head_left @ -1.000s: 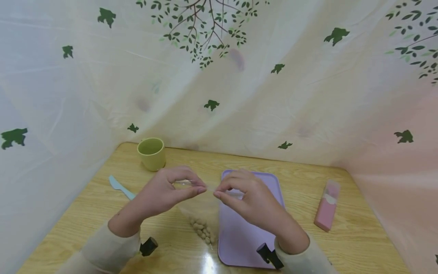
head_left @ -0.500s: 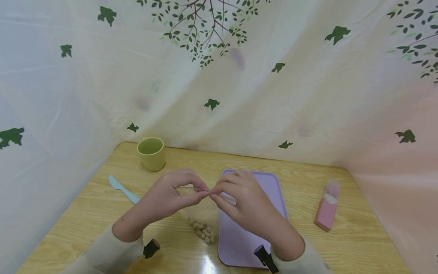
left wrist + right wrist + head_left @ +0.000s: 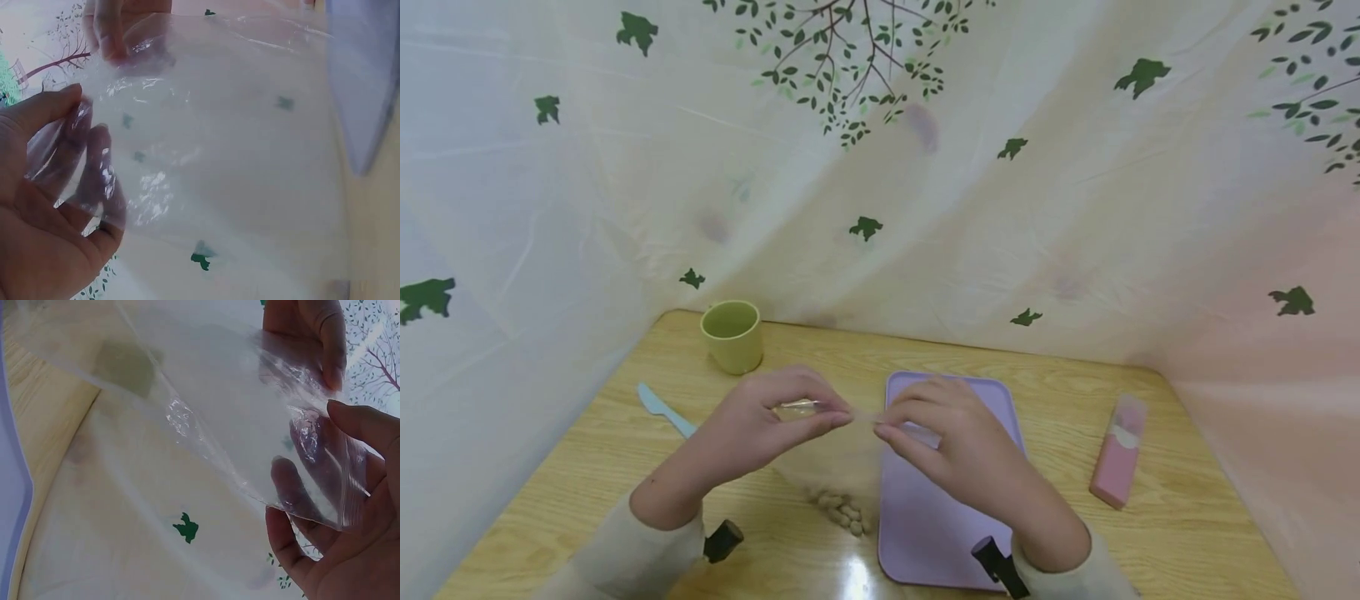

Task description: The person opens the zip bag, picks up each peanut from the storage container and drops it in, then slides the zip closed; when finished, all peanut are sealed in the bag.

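Note:
A clear plastic zip bag point(image 3: 212, 425) hangs between both hands, its top edge up. Several pale, peanut-like pieces point(image 3: 842, 511) lie at its bottom in the head view. My left hand point(image 3: 790, 423) pinches the top edge between thumb and fingers on the left. On the right, my right hand point(image 3: 947, 433) pinches the same edge, a small gap away. Through the film in the left wrist view, the fingers point(image 3: 100, 169) of the left hand show behind the bag. Whether the seal is closed I cannot tell.
A lilac tray point(image 3: 925, 533) lies partly under the right hand. At the back left stands a green mug point(image 3: 732, 337), with a light blue plastic knife point(image 3: 662, 410) in front of it. A pink case with a clear top point(image 3: 1116, 462) lies at the right.
Half a second ago the fingertips of both hands met at the bag's edge; now they are apart again. The bag stays pinched in both hands, and its contents have shifted slightly.

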Tool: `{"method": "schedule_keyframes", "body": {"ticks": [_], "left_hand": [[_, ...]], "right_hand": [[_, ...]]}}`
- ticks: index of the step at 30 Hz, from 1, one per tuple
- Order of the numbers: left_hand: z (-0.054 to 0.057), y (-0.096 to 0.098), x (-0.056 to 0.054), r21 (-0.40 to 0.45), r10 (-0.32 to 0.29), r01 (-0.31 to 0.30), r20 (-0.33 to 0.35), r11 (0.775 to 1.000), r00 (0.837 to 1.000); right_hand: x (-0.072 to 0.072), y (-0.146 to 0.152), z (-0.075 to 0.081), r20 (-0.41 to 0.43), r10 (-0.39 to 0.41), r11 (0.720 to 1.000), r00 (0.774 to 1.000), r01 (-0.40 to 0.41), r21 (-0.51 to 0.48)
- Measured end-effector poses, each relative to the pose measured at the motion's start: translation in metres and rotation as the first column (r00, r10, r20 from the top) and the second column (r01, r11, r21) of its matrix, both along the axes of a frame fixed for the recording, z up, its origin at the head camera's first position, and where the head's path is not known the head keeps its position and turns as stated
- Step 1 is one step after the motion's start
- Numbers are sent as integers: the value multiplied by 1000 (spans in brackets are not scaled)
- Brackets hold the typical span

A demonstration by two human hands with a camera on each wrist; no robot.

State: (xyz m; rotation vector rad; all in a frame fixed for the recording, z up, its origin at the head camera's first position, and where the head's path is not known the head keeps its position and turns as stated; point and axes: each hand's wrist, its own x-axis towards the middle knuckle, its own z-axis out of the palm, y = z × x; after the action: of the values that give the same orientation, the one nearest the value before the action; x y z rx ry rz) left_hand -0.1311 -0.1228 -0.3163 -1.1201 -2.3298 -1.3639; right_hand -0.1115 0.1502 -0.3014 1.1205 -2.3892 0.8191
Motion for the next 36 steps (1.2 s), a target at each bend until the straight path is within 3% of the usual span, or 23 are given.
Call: {"method": "schedule_keyframes", "body": {"ticks": [6, 11, 13, 19, 25, 28, 31, 34, 36], "left_hand": [[1, -9, -2, -50, 11, -7, 83, 999, 997], [-2, -13, -2, -31, -25, 28, 91, 999, 996], [-3, -14, -2, -9, -58, 58, 77, 998, 995], [-9, -13, -6, 56, -150, 153, -46, 987, 988], [-13, -13, -7, 63, -170, 174, -75, 983, 983], [-13, -14, -6, 32, -129, 131, -48, 991, 990], [-10, -15, -4, -21, -49, 49, -9, 999, 999], [-8, -13, -4, -69, 19, -21, -17, 997, 1000], [-7, -11, -3, -73, 34, -37, -41, 997, 999]], "right_hand": [[-2, 8, 0, 29, 42, 999, 999, -41, -34], [-2, 13, -2, 60, 64, 997, 996, -62, -38], [-1, 15, -2, 51, 59, 998, 997, -58, -22], [1, 19, -5, -18, 56, 998, 998, -56, -20], [-1, 19, -14, -67, 41, 992, 997, -49, -113], [-2, 17, -17, -122, 28, 990, 992, -44, -135], [-2, 16, -17, -150, 29, 992, 988, -46, -115], [0, 18, -13, -87, 46, 996, 995, -52, -70], [3, 20, -8, 14, 53, 997, 999, -52, -49]]}}
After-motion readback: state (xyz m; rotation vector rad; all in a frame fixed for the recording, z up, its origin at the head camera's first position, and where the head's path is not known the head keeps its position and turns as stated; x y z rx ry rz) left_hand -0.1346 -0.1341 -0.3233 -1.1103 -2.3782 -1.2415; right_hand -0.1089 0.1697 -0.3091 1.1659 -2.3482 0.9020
